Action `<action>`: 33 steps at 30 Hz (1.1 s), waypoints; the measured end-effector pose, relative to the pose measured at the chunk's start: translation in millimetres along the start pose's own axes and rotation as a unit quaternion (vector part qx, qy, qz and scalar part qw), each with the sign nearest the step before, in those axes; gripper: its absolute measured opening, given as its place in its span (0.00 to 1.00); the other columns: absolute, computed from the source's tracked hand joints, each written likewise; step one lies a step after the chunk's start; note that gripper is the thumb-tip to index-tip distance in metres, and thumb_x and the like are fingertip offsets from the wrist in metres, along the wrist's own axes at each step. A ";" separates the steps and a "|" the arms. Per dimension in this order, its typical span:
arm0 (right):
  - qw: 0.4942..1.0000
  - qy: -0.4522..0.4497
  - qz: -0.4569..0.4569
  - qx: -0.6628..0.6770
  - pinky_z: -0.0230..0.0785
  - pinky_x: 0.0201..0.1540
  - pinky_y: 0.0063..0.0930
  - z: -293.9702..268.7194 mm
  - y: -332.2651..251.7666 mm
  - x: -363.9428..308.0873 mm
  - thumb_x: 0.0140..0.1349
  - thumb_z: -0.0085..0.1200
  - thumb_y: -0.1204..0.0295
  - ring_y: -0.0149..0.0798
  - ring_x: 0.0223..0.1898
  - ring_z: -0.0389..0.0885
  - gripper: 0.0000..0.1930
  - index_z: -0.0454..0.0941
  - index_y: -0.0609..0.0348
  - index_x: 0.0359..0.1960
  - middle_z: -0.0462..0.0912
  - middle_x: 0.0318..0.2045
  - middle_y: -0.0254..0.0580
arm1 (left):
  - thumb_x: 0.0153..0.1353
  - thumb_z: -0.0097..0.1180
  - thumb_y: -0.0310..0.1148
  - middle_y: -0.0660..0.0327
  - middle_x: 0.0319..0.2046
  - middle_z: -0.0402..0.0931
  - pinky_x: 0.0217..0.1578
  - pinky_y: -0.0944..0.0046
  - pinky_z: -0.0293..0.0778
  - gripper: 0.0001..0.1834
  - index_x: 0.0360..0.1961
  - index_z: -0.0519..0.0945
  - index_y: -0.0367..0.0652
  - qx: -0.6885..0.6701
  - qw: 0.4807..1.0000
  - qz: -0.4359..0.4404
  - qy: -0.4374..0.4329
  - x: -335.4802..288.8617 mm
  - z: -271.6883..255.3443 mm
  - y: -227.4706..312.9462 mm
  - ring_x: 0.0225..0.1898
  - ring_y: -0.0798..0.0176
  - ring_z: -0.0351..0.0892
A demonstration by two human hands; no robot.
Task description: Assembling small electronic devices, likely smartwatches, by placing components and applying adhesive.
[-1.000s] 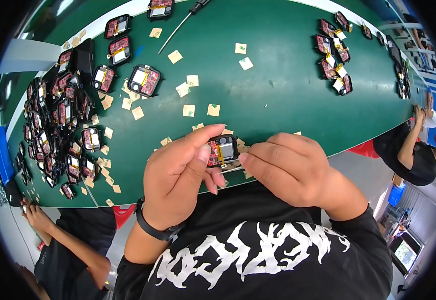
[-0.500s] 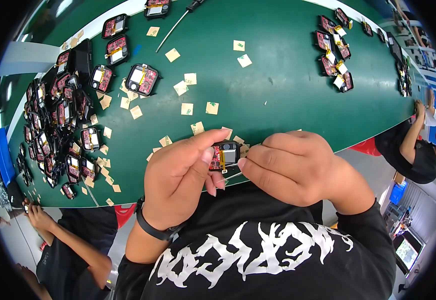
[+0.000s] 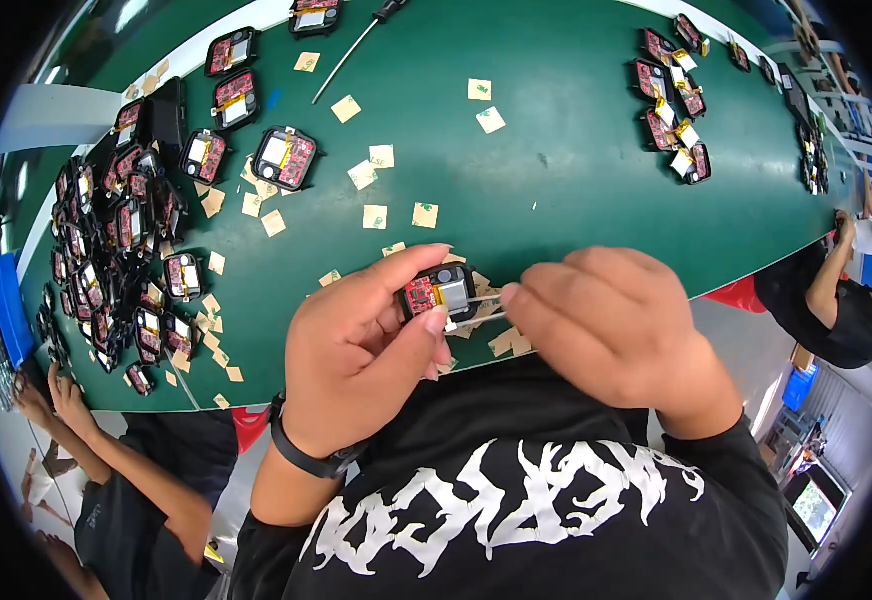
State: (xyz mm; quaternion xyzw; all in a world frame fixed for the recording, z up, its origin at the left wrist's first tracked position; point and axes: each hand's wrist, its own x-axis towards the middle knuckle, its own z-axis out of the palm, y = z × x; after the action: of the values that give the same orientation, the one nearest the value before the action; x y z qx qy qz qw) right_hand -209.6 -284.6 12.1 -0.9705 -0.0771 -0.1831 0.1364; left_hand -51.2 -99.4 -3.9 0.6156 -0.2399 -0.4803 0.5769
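Between the thumb and fingers of my left hand (image 3: 361, 335) is a small black device housing (image 3: 419, 298), its open side facing up. Inside it a red circuit board, a silver battery pack (image 3: 453, 293) with yellow tape and a dark round part are visible. A white connector sits by the housing's lower edge, next to my left thumb. My right hand (image 3: 606, 325) pinches a pair of metal tweezers (image 3: 486, 319); the two thin prongs point left. One prong reaches over the battery pack, the other passes near the connector. Whether they touch is too small to tell.
A heap of similar open housings (image 3: 96, 260) lies on the green table (image 3: 566, 200) at left, with several more (image 3: 286, 158) beside it. Another group (image 3: 674, 110) is far right. Paper squares (image 3: 425, 215) and a screwdriver (image 3: 351, 55) lie about. Other people work at both sides.
The housing has tilted and shifted slightly left in my left hand. My right hand has drawn a little to the right, and both tweezer prongs now show, spread apart.
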 end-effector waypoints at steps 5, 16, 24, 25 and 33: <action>0.996 0.028 0.084 0.029 0.72 0.25 0.28 1.3 -3.2 -13.4 0.44 0.63 0.74 0.36 0.27 0.76 0.18 0.83 0.64 0.40 0.81 0.35 0.41 | 0.69 0.56 0.18 0.58 0.34 0.82 0.26 0.74 0.77 0.19 0.61 0.78 0.27 -0.006 0.999 -0.032 0.013 0.3 2.2 3.7 0.27 0.71 0.83; 0.992 0.055 0.091 0.061 0.68 0.22 0.26 11.9 -18.4 -11.6 0.46 0.64 0.77 0.35 0.26 0.76 0.16 0.83 0.64 0.40 0.80 0.34 0.40 | 0.69 0.50 0.15 0.55 0.37 0.83 0.31 0.71 0.80 0.22 0.63 0.76 0.27 -0.033 0.999 -0.001 0.026 0.0 -1.8 -3.7 0.30 0.68 0.84; 0.998 0.012 0.067 0.006 0.68 0.21 0.25 5.8 -21.7 -0.2 0.48 0.64 0.77 0.34 0.28 0.76 0.14 0.82 0.66 0.38 0.79 0.33 0.40 | 0.67 0.47 0.12 0.55 0.38 0.83 0.36 0.70 0.83 0.25 0.65 0.76 0.29 0.053 0.997 0.058 -0.006 -2.0 -2.9 -10.6 0.32 0.67 0.86; 0.998 0.011 0.067 0.005 0.68 0.21 0.25 4.3 -22.1 0.9 0.48 0.64 0.77 0.34 0.28 0.76 0.14 0.82 0.66 0.38 0.79 0.33 0.40 | 0.64 0.46 0.11 0.54 0.40 0.84 0.36 0.70 0.83 0.27 0.65 0.77 0.32 0.051 0.997 0.060 -0.002 -2.0 -2.2 -11.9 0.32 0.68 0.87; 0.998 -0.020 0.061 0.019 0.70 0.24 0.26 4.4 -20.5 2.7 0.45 0.62 0.75 0.34 0.29 0.75 0.16 0.81 0.67 0.38 0.78 0.33 0.40 | 0.60 0.46 0.10 0.52 0.43 0.85 0.35 0.69 0.83 0.32 0.65 0.79 0.38 0.099 0.991 0.089 -0.009 -0.7 -3.0 -11.9 0.33 0.67 0.88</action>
State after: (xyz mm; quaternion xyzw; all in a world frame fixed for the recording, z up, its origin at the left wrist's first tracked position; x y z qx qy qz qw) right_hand -209.7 -263.6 14.0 -0.9742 -0.0236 -0.1530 0.1643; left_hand -51.9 -94.8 -15.2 0.6411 -0.3455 -0.4064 0.5518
